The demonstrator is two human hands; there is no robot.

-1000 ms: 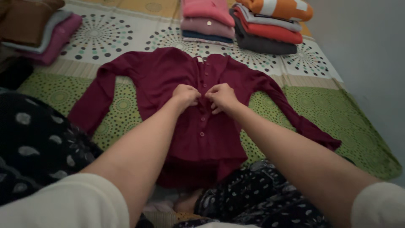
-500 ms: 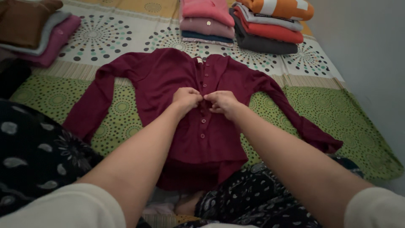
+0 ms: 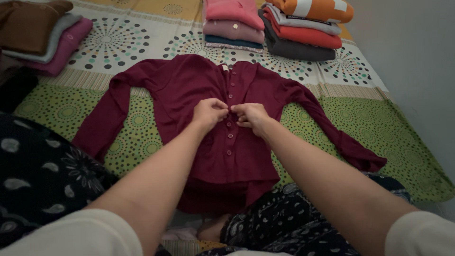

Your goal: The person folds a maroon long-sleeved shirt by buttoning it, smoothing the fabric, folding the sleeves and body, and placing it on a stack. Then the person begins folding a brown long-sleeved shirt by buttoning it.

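one maroon long-sleeved cardigan [image 3: 189, 90] lies flat, front up, sleeves spread, on a patterned bedsheet [image 3: 379, 128] of green, cream and yellow dotted circles. two bare hands meet at the middle of the cardigan's button strip: the left hand [image 3: 208, 114] and the right hand [image 3: 252, 116], both with fingers pinched together on the strip's cloth, knuckles almost touching. what lies between the fingertips is hidden. four buttons show on the strip, two above the hands, two below; any under the hands cannot be seen. beyond the cardigan's collar stand two stacks of folded clothes: a pink-topped stack [image 3: 233, 23] and, just to its right, an orange-topped stack [image 3: 303, 28], its top cut off by the frame. past the cardigan's left sleeve, a third stack [image 3: 42, 33] is partly cut off. the cardigan's hem is covered by dark patterned trousers [image 3: 42, 175] on the person's knees.
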